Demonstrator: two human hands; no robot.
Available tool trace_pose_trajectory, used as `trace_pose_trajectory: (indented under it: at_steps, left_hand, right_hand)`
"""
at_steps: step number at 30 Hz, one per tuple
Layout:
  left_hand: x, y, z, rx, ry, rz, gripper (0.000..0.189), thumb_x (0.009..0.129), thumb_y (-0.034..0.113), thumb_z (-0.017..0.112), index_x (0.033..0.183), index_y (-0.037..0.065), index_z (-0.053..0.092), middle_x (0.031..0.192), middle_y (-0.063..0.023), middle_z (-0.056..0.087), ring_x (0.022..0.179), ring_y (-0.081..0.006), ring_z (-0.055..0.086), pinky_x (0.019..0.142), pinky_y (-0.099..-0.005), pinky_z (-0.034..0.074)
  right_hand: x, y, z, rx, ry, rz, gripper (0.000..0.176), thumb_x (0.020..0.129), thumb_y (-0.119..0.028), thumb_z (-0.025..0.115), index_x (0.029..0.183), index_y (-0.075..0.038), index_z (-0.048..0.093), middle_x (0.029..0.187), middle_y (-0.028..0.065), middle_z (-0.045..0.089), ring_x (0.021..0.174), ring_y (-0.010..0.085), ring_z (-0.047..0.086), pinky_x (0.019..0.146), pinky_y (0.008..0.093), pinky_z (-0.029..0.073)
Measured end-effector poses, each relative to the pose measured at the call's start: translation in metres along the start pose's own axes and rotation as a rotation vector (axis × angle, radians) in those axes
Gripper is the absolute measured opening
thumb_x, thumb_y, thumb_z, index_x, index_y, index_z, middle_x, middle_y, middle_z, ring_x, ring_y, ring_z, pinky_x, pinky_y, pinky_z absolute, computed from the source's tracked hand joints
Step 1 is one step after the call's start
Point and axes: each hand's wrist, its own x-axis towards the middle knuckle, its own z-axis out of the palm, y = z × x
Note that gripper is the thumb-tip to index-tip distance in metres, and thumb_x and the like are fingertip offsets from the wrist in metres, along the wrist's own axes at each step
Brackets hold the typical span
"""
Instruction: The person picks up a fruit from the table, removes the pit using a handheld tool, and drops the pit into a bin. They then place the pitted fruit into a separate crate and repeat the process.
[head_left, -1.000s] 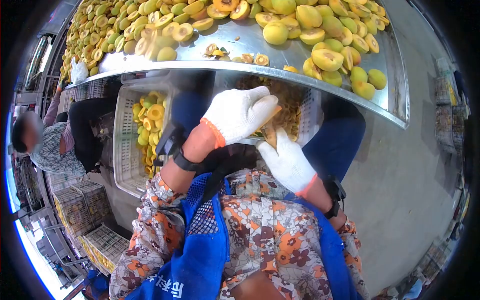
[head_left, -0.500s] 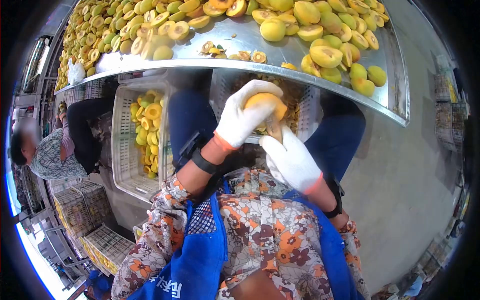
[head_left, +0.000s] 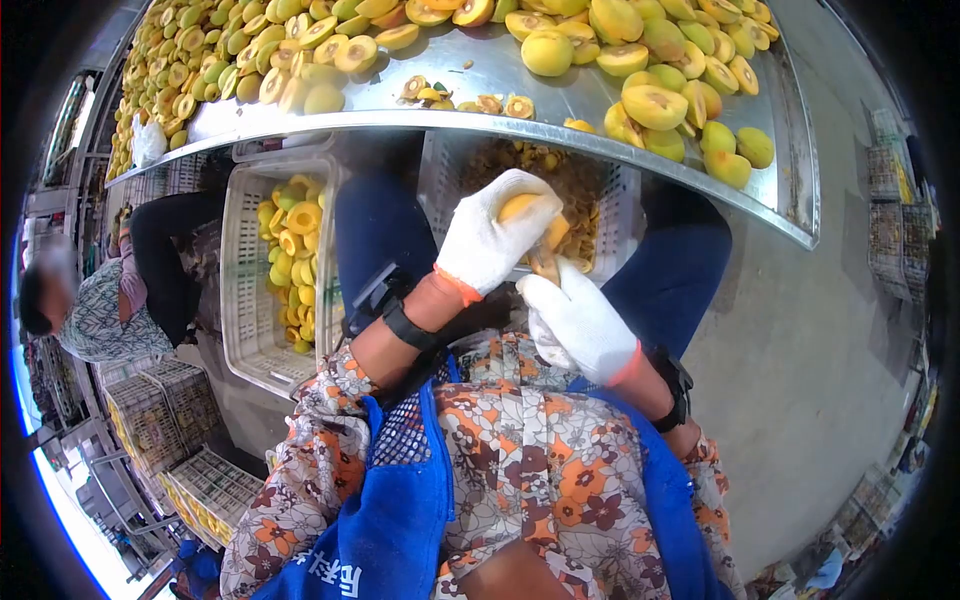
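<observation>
My left hand point(head_left: 492, 238), in a white glove with an orange cuff, is closed around a yellow peach piece point(head_left: 517, 208). My right hand point(head_left: 582, 318), gloved the same way, is closed just below it on a short, brownish, blade-like tool point(head_left: 543, 262). The tool's tip meets the lower side of the fruit; its handle is hidden in the glove. Beneath both hands, between my knees, stands a pale crate point(head_left: 622, 232) holding brown and yellow scraps.
A metal table point(head_left: 400, 85) ahead carries many halved peaches point(head_left: 655, 105), with a raised front edge. To the left, a white crate point(head_left: 240, 290) holds hollowed yellow halves point(head_left: 303, 218). A co-worker point(head_left: 115, 310) sits at far left, near stacked crates point(head_left: 165, 415).
My left hand has turned, so its fingers now cover more of the peach piece. My right hand stays close below it, gripping the tool.
</observation>
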Motion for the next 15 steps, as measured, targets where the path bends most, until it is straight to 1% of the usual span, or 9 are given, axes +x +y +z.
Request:
trace_pose_trajectory:
  at_steps: [1, 2, 3, 5, 7, 9, 11, 13, 15]
  left_hand:
    - [0.001, 0.001, -0.001, 0.021, -0.059, -0.092, 0.016, 0.098, 0.011, 0.062, 0.109, 0.001, 0.069, 0.104, -0.0067, 0.07, 0.096, -0.0132, 0.065, 0.089, -0.0287, 0.052]
    - [-0.001, 0.0, -0.001, 0.02, -0.054, -0.092, 0.016, 0.098, 0.011, 0.062, 0.109, 0.001, 0.069, 0.104, -0.0067, 0.07, 0.096, -0.0132, 0.065, 0.089, -0.0287, 0.052]
    - [-0.005, -0.002, -0.001, -0.009, -0.007, -0.024, 0.016, 0.098, 0.012, 0.063, 0.109, 0.002, 0.069, 0.103, -0.0062, 0.07, 0.095, -0.0126, 0.064, 0.088, -0.0284, 0.052]
    - [-0.01, 0.0, 0.002, -0.039, 0.039, 0.04, 0.016, 0.098, 0.013, 0.064, 0.108, 0.002, 0.069, 0.101, -0.0057, 0.07, 0.095, -0.012, 0.064, 0.088, -0.0281, 0.052]
    - [-0.008, 0.009, 0.008, 0.081, 0.123, -0.101, 0.017, 0.097, 0.013, 0.065, 0.11, 0.002, 0.068, 0.099, -0.0055, 0.07, 0.095, -0.0114, 0.064, 0.087, -0.0273, 0.052]
    - [-0.007, 0.007, 0.009, 0.087, 0.096, -0.172, 0.018, 0.097, 0.013, 0.066, 0.111, 0.001, 0.068, 0.1, -0.0072, 0.07, 0.094, -0.0122, 0.065, 0.087, -0.0278, 0.052]
    - [-0.007, 0.003, 0.007, 0.097, 0.075, -0.238, 0.019, 0.096, 0.013, 0.067, 0.111, 0.001, 0.067, 0.1, -0.0089, 0.071, 0.092, -0.0131, 0.066, 0.086, -0.0282, 0.053]
    - [-0.013, -0.006, 0.004, 0.39, 0.139, 0.213, 0.021, 0.096, 0.017, 0.068, 0.11, 0.001, 0.068, 0.102, -0.0124, 0.072, 0.087, -0.0151, 0.068, 0.083, -0.0296, 0.054]
    - [-0.016, -0.012, 0.003, 0.38, 0.14, 0.237, 0.022, 0.096, 0.019, 0.068, 0.109, 0.001, 0.067, 0.101, -0.0133, 0.072, 0.085, -0.0155, 0.069, 0.081, -0.0299, 0.055]
  right_hand:
    - [0.0, 0.002, -0.003, -0.002, 0.001, 0.002, 0.019, 0.106, -0.026, 0.054, 0.113, -0.009, 0.055, 0.064, -0.0037, 0.05, 0.046, 0.0067, 0.046, 0.04, 0.0229, 0.034]
    - [0.001, 0.003, -0.007, 0.086, -0.076, 0.034, 0.02, 0.105, -0.027, 0.054, 0.113, -0.008, 0.056, 0.064, -0.0033, 0.051, 0.046, 0.0072, 0.046, 0.04, 0.0233, 0.035]
    - [0.001, 0.004, -0.009, 0.179, -0.152, 0.066, 0.022, 0.105, -0.027, 0.054, 0.113, -0.007, 0.057, 0.065, -0.003, 0.051, 0.046, 0.0077, 0.047, 0.041, 0.0237, 0.037]
    - [0.002, -0.001, -0.004, 0.141, -0.116, 0.088, 0.022, 0.105, -0.028, 0.055, 0.112, -0.007, 0.057, 0.065, -0.0027, 0.052, 0.045, 0.008, 0.047, 0.041, 0.024, 0.037]
    - [0.005, 0.0, -0.001, 0.101, -0.079, 0.103, 0.022, 0.104, -0.028, 0.055, 0.111, -0.007, 0.057, 0.065, -0.0024, 0.052, 0.045, 0.0084, 0.047, 0.04, 0.0243, 0.036]
    - [0.011, 0.012, 0.001, -0.099, 0.05, -0.039, 0.021, 0.104, -0.028, 0.056, 0.111, -0.008, 0.057, 0.064, -0.0021, 0.052, 0.044, 0.0086, 0.046, 0.038, 0.0246, 0.034]
    - [0.009, 0.009, -0.003, 0.031, -0.007, 0.033, 0.02, 0.104, -0.028, 0.056, 0.11, -0.009, 0.056, 0.064, -0.0018, 0.052, 0.044, 0.0087, 0.046, 0.038, 0.0247, 0.033]
    - [0.006, 0.01, -0.009, 0.167, -0.062, 0.114, 0.019, 0.105, -0.029, 0.056, 0.11, -0.01, 0.056, 0.065, -0.0014, 0.053, 0.044, 0.0089, 0.046, 0.038, 0.0248, 0.032]
    - [0.007, 0.014, -0.017, 0.183, -0.211, 0.099, 0.018, 0.106, -0.028, 0.055, 0.108, -0.011, 0.055, 0.065, -0.002, 0.053, 0.044, 0.0083, 0.046, 0.038, 0.0244, 0.033]
